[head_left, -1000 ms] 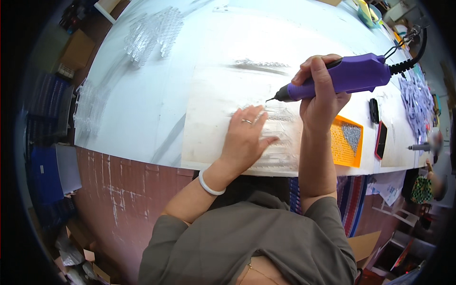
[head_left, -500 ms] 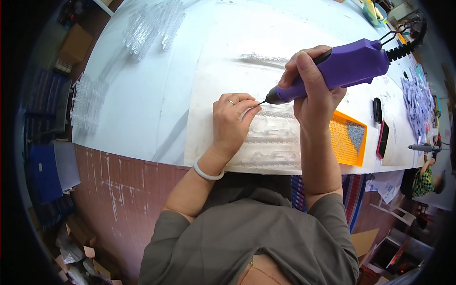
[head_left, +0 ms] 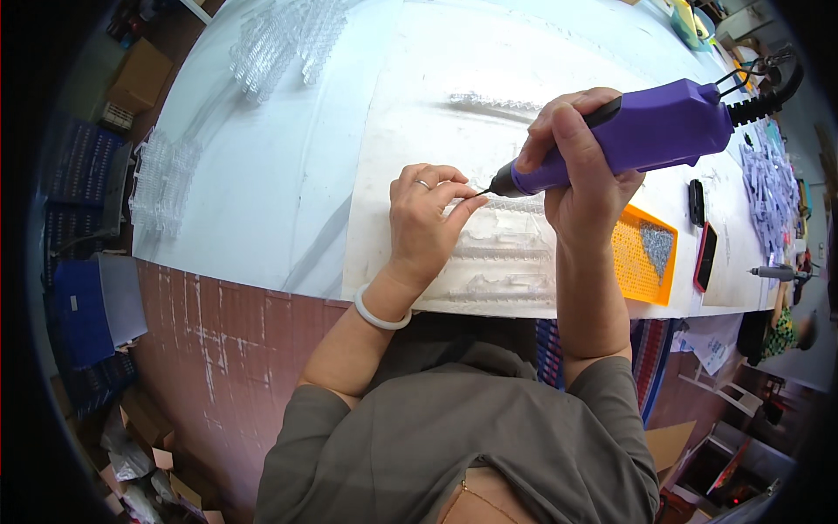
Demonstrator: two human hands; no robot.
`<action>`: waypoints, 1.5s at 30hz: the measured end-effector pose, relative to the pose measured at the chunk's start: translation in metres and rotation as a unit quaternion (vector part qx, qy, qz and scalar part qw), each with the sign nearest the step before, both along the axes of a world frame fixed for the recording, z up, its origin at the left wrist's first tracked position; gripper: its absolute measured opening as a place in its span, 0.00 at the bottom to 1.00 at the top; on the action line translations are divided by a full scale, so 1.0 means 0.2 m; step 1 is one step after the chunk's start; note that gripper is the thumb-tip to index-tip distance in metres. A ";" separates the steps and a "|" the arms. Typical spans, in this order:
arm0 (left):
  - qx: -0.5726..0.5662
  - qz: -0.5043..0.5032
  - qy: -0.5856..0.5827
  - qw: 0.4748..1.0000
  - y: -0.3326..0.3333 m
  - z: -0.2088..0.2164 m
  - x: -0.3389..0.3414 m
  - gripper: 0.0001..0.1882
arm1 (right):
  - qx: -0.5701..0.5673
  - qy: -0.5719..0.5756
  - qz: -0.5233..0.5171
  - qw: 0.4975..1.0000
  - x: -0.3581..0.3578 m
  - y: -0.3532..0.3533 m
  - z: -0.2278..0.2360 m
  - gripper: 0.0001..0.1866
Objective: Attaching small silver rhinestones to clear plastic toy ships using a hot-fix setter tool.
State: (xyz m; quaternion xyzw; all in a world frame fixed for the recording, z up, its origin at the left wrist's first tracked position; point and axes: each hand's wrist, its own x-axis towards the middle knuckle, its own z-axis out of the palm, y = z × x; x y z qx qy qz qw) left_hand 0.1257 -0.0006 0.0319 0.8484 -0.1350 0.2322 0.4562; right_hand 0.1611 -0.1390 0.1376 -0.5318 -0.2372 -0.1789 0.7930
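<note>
Purple power driver (head_left: 668, 127) gripped in right hand (head_left: 589, 175), tip (head_left: 494, 186) at pinching left hand (head_left: 423, 214), what it pinches unclear

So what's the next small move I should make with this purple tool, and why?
Probably steady the purple tool before pressing: your right hand grips it at a slant, and its thin dark bit ends at the fingertips of your left hand. A clear strip lies just to their right; what the bit's end meets is too small to tell.
</note>
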 end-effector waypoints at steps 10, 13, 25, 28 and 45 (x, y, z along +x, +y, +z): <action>-0.021 -0.018 -0.015 0.999 -0.02 -0.04 0.00 0.06 | -0.041 -0.004 0.018 0.999 -0.03 0.01 0.01 0.04; -0.045 -0.029 0.004 0.999 -0.01 -0.05 0.00 0.06 | -0.035 0.003 0.018 0.999 -0.03 0.01 0.00 0.04; 0.088 -0.087 -0.018 0.992 0.00 -0.02 -0.08 0.20 | -0.118 -0.025 -0.057 0.991 0.05 0.04 -0.05 0.02; 0.118 -0.093 -0.009 0.989 -0.01 -0.04 -0.10 0.19 | -0.105 -0.004 -0.067 0.992 0.07 0.05 -0.08 0.02; 0.112 -0.110 0.003 0.988 0.01 -0.04 -0.09 0.20 | -0.111 0.007 -0.074 0.991 0.08 0.06 -0.13 0.02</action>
